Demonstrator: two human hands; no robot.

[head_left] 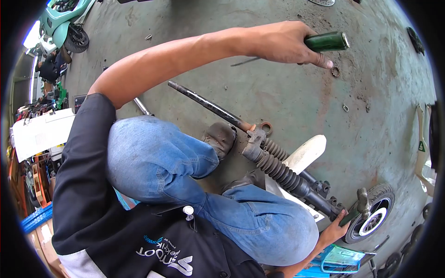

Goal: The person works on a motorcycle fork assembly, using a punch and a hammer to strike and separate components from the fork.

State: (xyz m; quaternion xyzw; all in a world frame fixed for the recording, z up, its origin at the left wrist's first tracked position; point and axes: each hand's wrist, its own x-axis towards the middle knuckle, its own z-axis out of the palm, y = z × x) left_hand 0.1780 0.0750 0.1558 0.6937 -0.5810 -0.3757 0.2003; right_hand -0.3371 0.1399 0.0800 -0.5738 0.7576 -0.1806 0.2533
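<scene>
Got the left hand clenched around a green-handled tool, held up and out over the floor, with the butt end sticking out past the thumb side and a thin dark rod showing on the other side of the fist, so screwdriver-ish. Got the right hand down low, curled around the green grip of a hammer-like tool with a knobby, worn metal head, right by the bottom end of the fork. Can't tell about those fingers touching the fork too. Between the hands, running slantwise past both shoes: that same fork, with ribbed rubber boots, a scuffed black stem pointing off to the upper left and a white fender alongside. Further out, got a rusty ring beside the clamp, a wheel just past the hammer-like tool, and a mint scooter way back in the corner.
</scene>
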